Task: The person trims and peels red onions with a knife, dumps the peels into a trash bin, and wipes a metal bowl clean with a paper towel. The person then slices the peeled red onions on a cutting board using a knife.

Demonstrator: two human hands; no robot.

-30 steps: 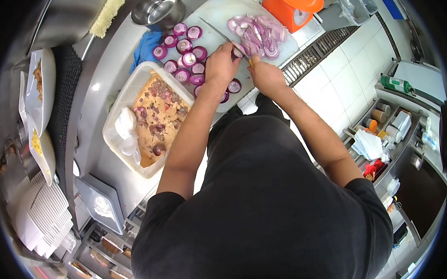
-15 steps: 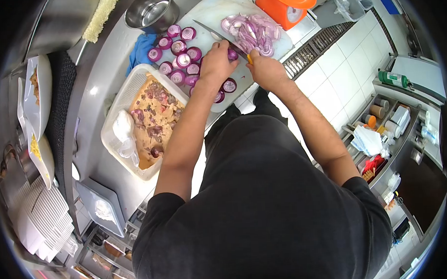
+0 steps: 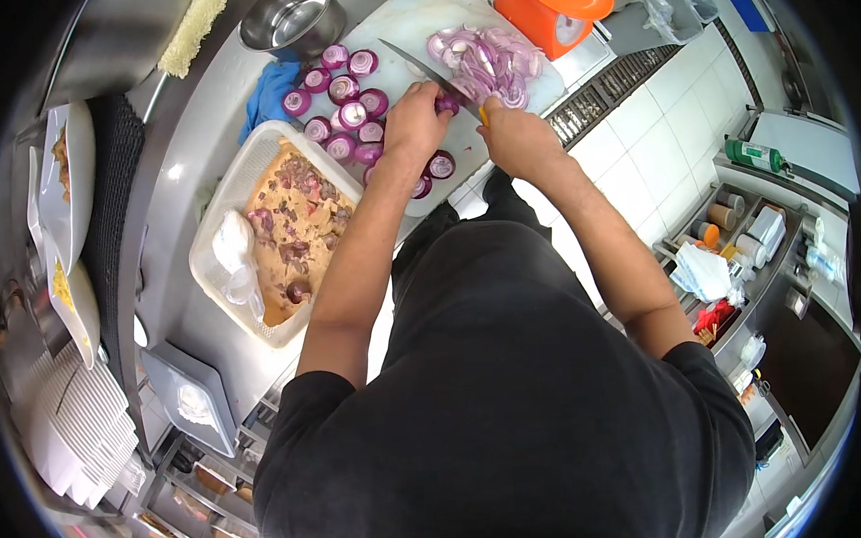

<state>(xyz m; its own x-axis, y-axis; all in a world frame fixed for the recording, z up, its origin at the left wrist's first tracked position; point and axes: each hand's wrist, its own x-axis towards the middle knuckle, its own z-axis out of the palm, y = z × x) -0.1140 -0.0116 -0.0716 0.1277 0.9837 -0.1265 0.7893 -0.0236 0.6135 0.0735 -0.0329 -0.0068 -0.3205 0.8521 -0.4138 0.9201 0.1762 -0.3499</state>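
Observation:
My left hand (image 3: pixel 416 121) is closed on a purple onion piece (image 3: pixel 446 101) on the white cutting board (image 3: pixel 384 26). In my right hand (image 3: pixel 514 138) is the yellow handle of a long knife (image 3: pixel 425 68); its blade points up and to the left, right beside the onion piece. Beyond the blade lies a heap of sliced onion (image 3: pixel 488 62). Several peeled onions (image 3: pixel 352 115) stand left of my left hand, and a few others (image 3: pixel 440 164) sit below it near the board's edge.
A pale plastic basket (image 3: pixel 202 253) with skins and a plastic bag stands left of my left forearm. A blue cloth (image 3: pixel 269 96) and a steel bowl (image 3: pixel 292 20) are beyond it. An orange scale (image 3: pixel 550 23) touches the board's far right side.
The view has shifted slightly. The knife blade has moved against the onion piece after standing a little apart from it half a second ago. My left hand keeps its grip.

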